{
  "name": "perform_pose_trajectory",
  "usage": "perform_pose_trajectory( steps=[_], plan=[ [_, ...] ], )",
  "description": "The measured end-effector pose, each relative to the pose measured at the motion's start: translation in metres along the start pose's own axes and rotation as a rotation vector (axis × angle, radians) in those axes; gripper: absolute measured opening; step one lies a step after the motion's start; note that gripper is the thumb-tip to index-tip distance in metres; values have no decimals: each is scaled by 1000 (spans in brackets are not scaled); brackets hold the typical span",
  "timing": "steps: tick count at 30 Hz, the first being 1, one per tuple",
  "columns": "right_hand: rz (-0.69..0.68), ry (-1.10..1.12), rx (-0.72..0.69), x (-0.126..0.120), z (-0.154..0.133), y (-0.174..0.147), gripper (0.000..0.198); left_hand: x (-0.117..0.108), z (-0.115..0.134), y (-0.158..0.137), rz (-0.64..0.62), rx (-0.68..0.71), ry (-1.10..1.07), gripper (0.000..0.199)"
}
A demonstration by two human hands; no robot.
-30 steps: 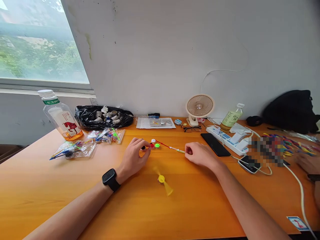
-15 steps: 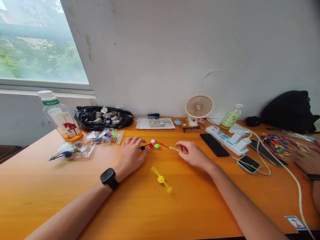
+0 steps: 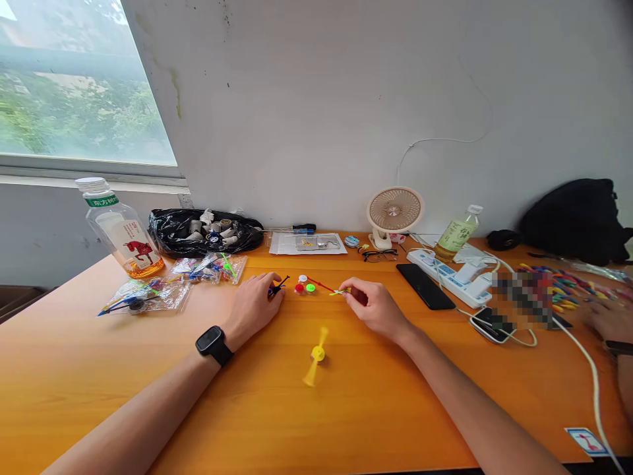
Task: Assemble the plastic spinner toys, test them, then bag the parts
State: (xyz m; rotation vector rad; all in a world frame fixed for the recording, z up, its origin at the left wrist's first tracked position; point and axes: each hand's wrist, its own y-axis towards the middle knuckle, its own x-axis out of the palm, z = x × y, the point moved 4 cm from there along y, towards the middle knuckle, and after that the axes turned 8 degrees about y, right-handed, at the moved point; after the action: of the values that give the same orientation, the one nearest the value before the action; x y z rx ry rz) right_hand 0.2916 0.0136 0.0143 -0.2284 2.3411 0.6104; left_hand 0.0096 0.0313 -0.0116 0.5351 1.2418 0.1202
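Observation:
My left hand [image 3: 258,303] has its fingers drawn together around a black spinner piece [image 3: 281,285], whose thin arm pokes out past the fingertips. My right hand [image 3: 374,309] pinches at a pale yellow-white stick piece [image 3: 338,292]; its far end hides behind the fingers. A thin red stick [image 3: 320,283] leads up to it. Between my hands lie a white disc [image 3: 302,280], a red disc [image 3: 299,289] and a green disc [image 3: 310,288]. Closer to me stands a yellow two-armed spinner [image 3: 317,355], its arms blurred.
Bagged coloured parts [image 3: 143,297] and a large bottle [image 3: 123,237] stand left, near a black plastic bag [image 3: 205,232]. At the back is a fan [image 3: 395,210]. Rightward lie a phone [image 3: 425,286], a power strip [image 3: 448,277], cables and another person's hand [image 3: 610,320].
The yellow spinner's arms have turned. My left hand has gathered up the black piece, whose arm now points up and right, away from the discs. My right hand has shifted slightly left.

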Motion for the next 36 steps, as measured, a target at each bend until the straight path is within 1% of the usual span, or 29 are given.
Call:
perform_pose_trajectory(
  steps=[3,6,11,18,21,25,28,31,36],
  plan=[
    [-12,60,11,3,-2,-1,14,-1,0,0,-10,-27,16,18],
    [-37,96,-38,7,-6,-1,13,-2,1,0,-16,-29,27,18],
    [-27,123,-99,11,-8,-1,19,-2,6,-1,-8,-2,31,18],
    [-51,125,-99,15,-5,-2,23,-1,9,-3,-6,14,-9,20],
    [-56,113,-77,16,-4,-2,23,-2,11,-3,1,20,-37,19],
    [-37,116,-66,17,-4,-1,23,-2,11,-2,0,17,-63,19],
    [-10,80,-117,14,-8,0,23,-2,10,-2,1,12,-79,19],
    [25,44,-148,11,-13,0,27,-2,10,-2,7,12,-96,21],
    [38,11,-38,7,-11,0,30,-2,9,-2,23,12,-101,23]
  ],
)
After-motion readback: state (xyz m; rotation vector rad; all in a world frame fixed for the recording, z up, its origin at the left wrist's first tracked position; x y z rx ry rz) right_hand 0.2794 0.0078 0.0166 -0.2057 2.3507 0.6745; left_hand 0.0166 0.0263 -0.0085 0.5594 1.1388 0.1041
